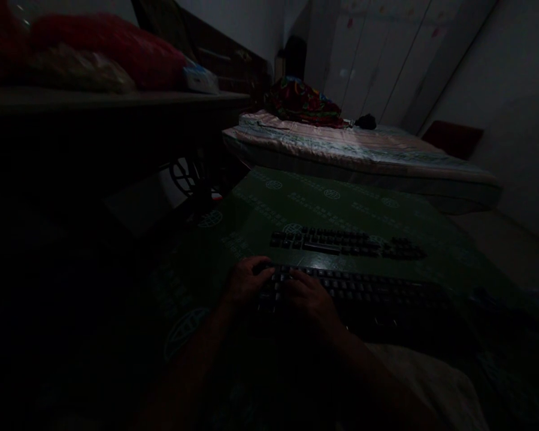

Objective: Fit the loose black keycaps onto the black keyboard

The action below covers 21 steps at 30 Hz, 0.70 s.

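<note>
A black keyboard (pixel 363 293) lies across the green printed board in front of me. At its left end my left hand (pixel 247 282) is closed on the edge, thumb toward the keys. My right hand (pixel 312 299) rests over the keys just right of that, fingers bent down and together at the keyboard's left part. Whether a small key is between those fingers is too dark to tell. Behind the keyboard, loose black keycaps (pixel 341 239) lie in rows, with a long space bar (pixel 322 247) among them. The keyboard's near edge is lost in shadow.
The green board (pixel 260 206) fills the middle. A bed (pixel 368 149) with a patterned blanket (pixel 300 102) stands beyond it. On the left is a table (pixel 117 100) bearing red bags (pixel 117 48). A pale cloth (pixel 426 377) lies near me at the right.
</note>
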Available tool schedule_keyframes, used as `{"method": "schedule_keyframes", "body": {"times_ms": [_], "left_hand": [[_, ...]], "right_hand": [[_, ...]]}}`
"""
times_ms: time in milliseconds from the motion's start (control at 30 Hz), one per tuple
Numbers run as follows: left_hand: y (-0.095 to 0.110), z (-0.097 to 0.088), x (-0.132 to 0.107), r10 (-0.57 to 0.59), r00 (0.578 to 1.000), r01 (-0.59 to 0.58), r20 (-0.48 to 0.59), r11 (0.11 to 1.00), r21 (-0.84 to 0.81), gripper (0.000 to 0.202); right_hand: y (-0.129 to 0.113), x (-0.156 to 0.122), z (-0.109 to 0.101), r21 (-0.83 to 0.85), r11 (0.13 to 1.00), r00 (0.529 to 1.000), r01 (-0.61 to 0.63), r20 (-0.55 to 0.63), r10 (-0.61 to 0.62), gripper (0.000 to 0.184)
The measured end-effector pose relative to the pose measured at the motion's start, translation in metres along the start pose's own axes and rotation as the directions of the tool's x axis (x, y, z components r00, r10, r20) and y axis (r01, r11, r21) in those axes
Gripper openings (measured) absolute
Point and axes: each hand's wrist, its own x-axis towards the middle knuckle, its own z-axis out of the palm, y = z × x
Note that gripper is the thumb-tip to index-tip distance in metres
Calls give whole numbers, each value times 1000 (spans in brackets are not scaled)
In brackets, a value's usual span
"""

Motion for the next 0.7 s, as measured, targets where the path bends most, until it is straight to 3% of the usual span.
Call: {"method": "schedule_keyframes", "body": {"times_ms": [400, 600, 700], "left_hand": [[-5, 1, 3, 1, 1000, -1, -11, 1000, -5, 36], [-4, 1, 3, -5, 1000, 5, 1, 1000, -14, 39], [-3, 0, 2, -8, 1000, 8, 0, 1000, -17, 38]], "right_hand": [[6, 4, 0, -17, 997, 997, 76, 6, -75, 8], [1, 4, 4, -45, 999, 1000, -12, 6, 12, 9], [4, 2, 3, -12, 1000, 999, 24, -36, -25, 8]]}}
